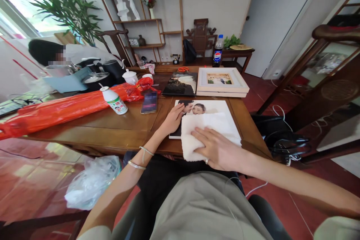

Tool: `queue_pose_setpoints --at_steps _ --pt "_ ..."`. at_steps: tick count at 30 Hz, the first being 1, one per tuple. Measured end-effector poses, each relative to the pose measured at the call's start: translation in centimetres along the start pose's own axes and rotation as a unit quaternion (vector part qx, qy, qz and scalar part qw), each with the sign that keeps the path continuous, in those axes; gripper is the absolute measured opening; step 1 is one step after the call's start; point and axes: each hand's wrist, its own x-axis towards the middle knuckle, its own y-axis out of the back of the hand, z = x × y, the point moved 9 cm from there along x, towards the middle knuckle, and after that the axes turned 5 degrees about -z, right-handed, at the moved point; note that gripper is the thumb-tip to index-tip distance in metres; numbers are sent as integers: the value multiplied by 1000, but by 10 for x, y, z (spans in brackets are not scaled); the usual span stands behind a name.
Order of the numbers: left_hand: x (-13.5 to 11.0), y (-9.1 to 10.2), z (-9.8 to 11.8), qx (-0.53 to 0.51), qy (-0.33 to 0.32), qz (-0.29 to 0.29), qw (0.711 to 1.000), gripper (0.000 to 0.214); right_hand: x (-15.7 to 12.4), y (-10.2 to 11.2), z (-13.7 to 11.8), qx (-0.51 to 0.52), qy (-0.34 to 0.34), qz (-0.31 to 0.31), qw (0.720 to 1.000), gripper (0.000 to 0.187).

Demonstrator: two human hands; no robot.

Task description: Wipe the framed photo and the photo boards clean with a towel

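A large photo print (218, 109) lies flat at the near right of the wooden table (120, 127). A white towel (209, 129) covers its lower half. My right hand (216, 149) presses flat on the towel, fingers stretched out and pointing left, a ring on one finger. My left hand (173, 119) rests open on the print's left edge, bracelets at the wrist.
Behind the print are a white picture frame (222, 81) and a dark photo album (180, 83). A phone (149, 102), a small white bottle (114, 100) and a long orange plastic bag (62, 108) lie to the left. A cola bottle (217, 51) stands behind. A person sits far left.
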Motion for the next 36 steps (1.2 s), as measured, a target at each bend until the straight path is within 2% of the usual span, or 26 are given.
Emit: queue_pose_setpoints --at_steps 3,9,13,16,18,21,25,28,31,33,36 --pt "0 -1 0 2 -7 -5 1000 43 6 4 20 23 -12 15 1000 37" --pt "1 -2 -3 10 -3 -7 1000 43 42 7 111 2 -87 32 996 32" --pt "1 -3 -4 12 1 -9 1000 43 61 7 139 24 -75 55 995 24" --pt "1 -2 -5 12 5 -7 1000 42 66 8 135 42 -63 57 996 21" --pt "2 -2 -4 7 -3 -8 1000 42 65 6 121 28 -77 38 996 22" --pt "2 -2 -1 0 -13 -12 1000 42 54 -1 80 -25 -92 8 995 24" --pt "1 1 -1 -6 -9 -1 1000 41 34 -13 16 -58 -66 10 996 32" --pt "0 1 -2 -12 -4 -4 1000 42 26 -17 -7 -49 -48 13 998 33" --pt "0 1 -2 -13 -3 -9 1000 43 30 -11 1 -38 -40 9 998 33" --pt "0 1 -2 -11 -4 -11 1000 42 37 -5 20 -35 -54 2 998 33" --pt "0 1 -1 -15 -2 -5 1000 41 46 3 54 -49 -110 -7 993 26"
